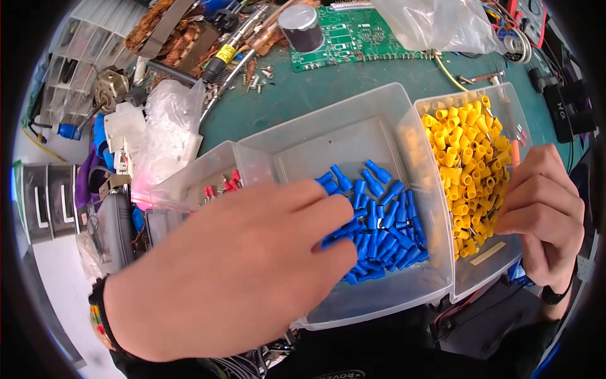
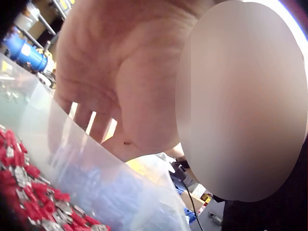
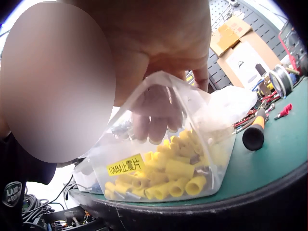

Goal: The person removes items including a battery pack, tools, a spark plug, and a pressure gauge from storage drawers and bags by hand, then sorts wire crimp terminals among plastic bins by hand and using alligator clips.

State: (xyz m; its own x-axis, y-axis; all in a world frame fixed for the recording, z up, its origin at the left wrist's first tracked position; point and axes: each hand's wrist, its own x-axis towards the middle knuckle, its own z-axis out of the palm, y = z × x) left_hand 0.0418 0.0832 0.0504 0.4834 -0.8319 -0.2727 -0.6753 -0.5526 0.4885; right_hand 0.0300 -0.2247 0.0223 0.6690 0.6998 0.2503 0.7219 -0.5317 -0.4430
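My left hand (image 1: 240, 252) reaches over the middle clear plastic bin (image 1: 360, 309), its thumb and fingers close above a heap of blue crimp connectors (image 1: 385, 243). In the left wrist view its fingers extend with gaps between them. My right hand (image 1: 546, 215) is at the right side of another clear bin (image 1: 464, 281), full of yellow crimp connectors (image 1: 467, 174). The right wrist view shows its fingers (image 3: 157, 130) hanging down over the yellow pieces. Red crimp connectors (image 2: 36, 197) fill the bin on the left, partly hidden by my left forearm in the head view.
A green circuit board (image 1: 360, 35) and a round dark container (image 1: 302, 28) stand at the back of the green mat. Tools, scrap copper and a plastic bag (image 1: 170, 120) crowd the left side. An orange-and-black handle (image 3: 255, 132) lies right of the yellow bin.
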